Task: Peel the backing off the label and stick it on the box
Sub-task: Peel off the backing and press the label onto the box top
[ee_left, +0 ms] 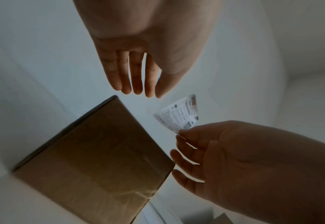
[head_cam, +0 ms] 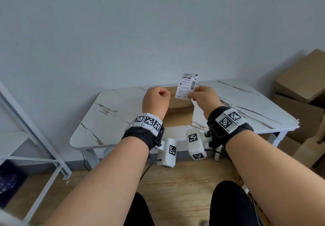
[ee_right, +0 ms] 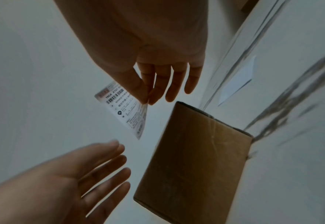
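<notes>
A white printed label [head_cam: 187, 86] stands upright in the air above a brown cardboard box [head_cam: 179, 115] on the marble table [head_cam: 114, 113]. My right hand [head_cam: 197, 94] pinches the label's lower corner between thumb and forefinger; the right wrist view shows the label [ee_right: 125, 110] hanging from that pinch [ee_right: 146, 97], left of the box [ee_right: 192, 159]. My left hand [head_cam: 155, 98] hovers beside the label, over the box's left side. Its fingers [ee_left: 137, 78] are straight and hold nothing, a short gap from the label [ee_left: 181, 115]. The box [ee_left: 100, 151] is closed.
Flattened and stacked cardboard boxes [head_cam: 299, 85] fill the right corner beside the table. A white metal shelf frame [head_cam: 35, 137] stands at the left. A white slip of paper [ee_right: 236, 84] lies on the tabletop beyond the box. The wall is close behind.
</notes>
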Available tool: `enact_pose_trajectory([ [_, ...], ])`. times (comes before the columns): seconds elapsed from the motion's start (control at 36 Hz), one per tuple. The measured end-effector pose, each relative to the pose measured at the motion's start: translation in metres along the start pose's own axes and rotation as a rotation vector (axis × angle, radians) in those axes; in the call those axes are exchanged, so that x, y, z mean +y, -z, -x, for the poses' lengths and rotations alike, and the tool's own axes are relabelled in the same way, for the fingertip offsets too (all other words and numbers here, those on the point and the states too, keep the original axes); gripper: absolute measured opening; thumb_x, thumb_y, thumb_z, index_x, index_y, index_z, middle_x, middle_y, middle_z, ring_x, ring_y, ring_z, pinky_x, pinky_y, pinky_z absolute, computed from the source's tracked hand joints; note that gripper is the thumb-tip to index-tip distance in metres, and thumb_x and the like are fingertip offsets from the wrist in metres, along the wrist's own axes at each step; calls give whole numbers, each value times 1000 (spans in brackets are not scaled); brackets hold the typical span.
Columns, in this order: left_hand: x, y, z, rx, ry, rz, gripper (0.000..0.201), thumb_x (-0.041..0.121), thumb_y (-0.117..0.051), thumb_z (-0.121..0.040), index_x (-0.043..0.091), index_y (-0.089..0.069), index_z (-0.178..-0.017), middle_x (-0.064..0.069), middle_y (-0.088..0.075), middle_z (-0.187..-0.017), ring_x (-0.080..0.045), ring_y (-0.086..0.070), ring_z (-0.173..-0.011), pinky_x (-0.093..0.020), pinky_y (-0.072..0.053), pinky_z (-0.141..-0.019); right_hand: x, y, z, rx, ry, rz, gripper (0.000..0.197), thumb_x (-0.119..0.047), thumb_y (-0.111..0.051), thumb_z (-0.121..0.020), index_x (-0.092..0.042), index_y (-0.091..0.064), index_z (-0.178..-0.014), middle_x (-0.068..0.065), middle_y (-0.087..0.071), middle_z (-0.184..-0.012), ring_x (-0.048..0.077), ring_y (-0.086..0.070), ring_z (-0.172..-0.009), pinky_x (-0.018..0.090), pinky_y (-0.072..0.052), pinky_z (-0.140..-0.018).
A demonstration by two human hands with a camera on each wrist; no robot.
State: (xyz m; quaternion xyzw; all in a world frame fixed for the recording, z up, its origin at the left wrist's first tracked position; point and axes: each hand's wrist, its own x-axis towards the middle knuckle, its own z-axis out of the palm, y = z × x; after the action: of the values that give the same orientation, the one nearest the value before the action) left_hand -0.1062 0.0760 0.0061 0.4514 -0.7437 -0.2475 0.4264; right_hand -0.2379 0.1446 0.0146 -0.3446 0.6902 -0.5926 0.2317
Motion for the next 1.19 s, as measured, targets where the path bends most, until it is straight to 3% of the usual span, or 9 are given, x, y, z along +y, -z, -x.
enact_pose_trajectory([
  [0.14, 11, -3, -7, -69, 32, 37, 18, 32, -68, -82, 16, -73, -88, -4, -63, -109, -19, -62, -97, -28, -49, -88, -6, -2, -4, -54, 64, 46, 8, 1, -59, -86, -7, -59, -87, -1, -56, -66, 10, -47, -55, 12, -39, -48],
  [0.25, 10, -4, -11, -126, 66, 88, 20, 26, -66, -85, 9, -75, -91, -5, -72, -102, -20, -64, -92, -23, -43, -76, -4, -5, -8, -85, 67, 53, 14, 2, -63, -84, 10, -65, -96, 8, -66, -84, 19, -59, -76, 23, -48, -71],
  [0.36, 7, -3, -14, -192, 107, 154, 22, 23, -61, -91, 5, -73, -96, -7, -72, -106, -19, -62, -90, -22, -40, -77, -1, -8, -13, -115, 76, 59, 7, 0, -65, -84, -3, -67, -90, -1, -67, -79, 11, -62, -71, 16, -48, -65],
  [0.44, 4, -3, -18, -208, 132, 173, 24, 23, -60, -92, 5, -73, -102, -7, -71, -114, -19, -63, -99, -23, -41, -82, 2, -9, -17, -96, 71, 63, 7, -3, -69, -82, -5, -71, -89, 3, -72, -87, 15, -65, -78, 18, -50, -68],
  [0.58, 1, -4, -27, -203, 162, 166, 24, 23, -62, -90, 3, -74, -96, -11, -73, -107, -26, -66, -100, -31, -49, -87, 5, -11, -29, -19, 30, 73, 49, -10, -79, -75, -9, -61, -121, 8, -65, -112, 19, -61, -92, 29, -48, -79],
  [0.69, -2, -5, -33, -213, 162, 124, 24, 25, -66, -86, 4, -76, -84, -9, -71, -87, -26, -66, -86, -37, -53, -87, 2, -12, -38, -14, 33, 90, 53, -11, -79, -75, -8, -57, -123, 13, -66, -115, 22, -63, -95, 32, -50, -84],
  [0.83, -1, -9, -44, -235, 202, 48, 19, 27, -70, -81, 11, -71, -73, -6, -63, -75, -22, -59, -72, -29, -48, -71, 2, -17, -47, -12, 36, 189, 49, -11, -77, -77, -11, -55, -121, 9, -66, -109, 23, -64, -95, 29, -49, -78],
  [0.94, -2, -12, -46, -225, 259, 13, 52, 22, -72, -76, 13, -35, -42, -2, -38, -47, -17, -38, -47, -25, -31, -48, 4, -20, -49, -30, 29, 290, 48, -13, -77, -74, -14, -55, -117, 10, -66, -112, 27, -66, -100, 38, -55, -86],
  [1.19, -9, -14, -44, -232, 258, -24, 50, 21, -74, -74, 13, -38, -40, -1, -40, -45, -16, -39, -45, -24, -29, -45, 4, -19, -49, -62, 82, 418, 47, -12, -70, -78, -12, -55, -123, 2, -56, -105, 18, -55, -91, 27, -41, -73],
])
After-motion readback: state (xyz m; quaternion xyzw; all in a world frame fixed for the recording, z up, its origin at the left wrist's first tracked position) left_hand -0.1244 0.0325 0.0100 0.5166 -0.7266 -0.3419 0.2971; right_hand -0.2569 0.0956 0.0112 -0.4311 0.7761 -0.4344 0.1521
